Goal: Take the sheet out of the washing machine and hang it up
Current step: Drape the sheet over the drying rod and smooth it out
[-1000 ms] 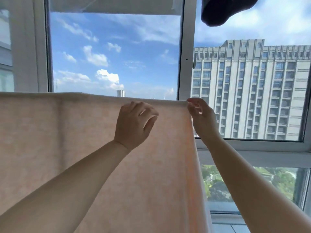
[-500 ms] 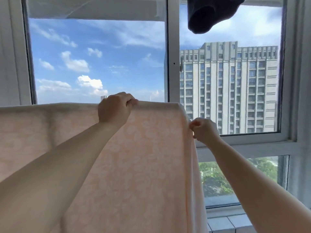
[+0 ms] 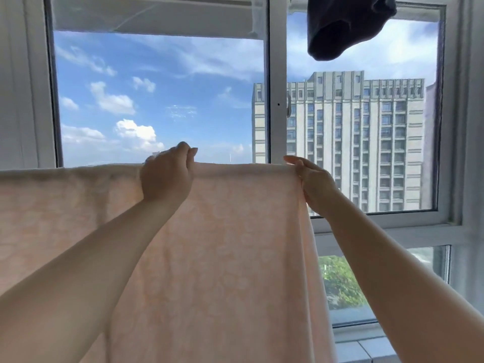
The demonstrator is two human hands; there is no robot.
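The left hand (image 3: 167,176) curls over the top fold of the sheet (image 3: 209,258), fingers hooked across the far side and closed on the cloth. The right hand (image 3: 311,184) sits at the sheet's right top corner, thumb and fingers nearly straight and only loosely parted; it touches the edge, but whether it really pinches the fabric I cannot tell.

The sheet, pale peach with a faint pattern, hangs draped over a horizontal support hidden under the fold, so I cannot say whether that is a rail or a line. It spreads from the right corner leftward out of view and falls past the bottom of the picture. Behind the sheet stands the window (image 3: 269,100); above the sheet's right corner a dark garment (image 3: 345,27) dangles.

The hanging looks nearly finished, with smoothing left. The risk I judge is uneven weight: if more cloth hangs on one side of the hidden support, releasing both hands could let the sheet slide off. A tug at the right corner could also bunch the fold.

No containers are visible; the washing machine is out of sight.
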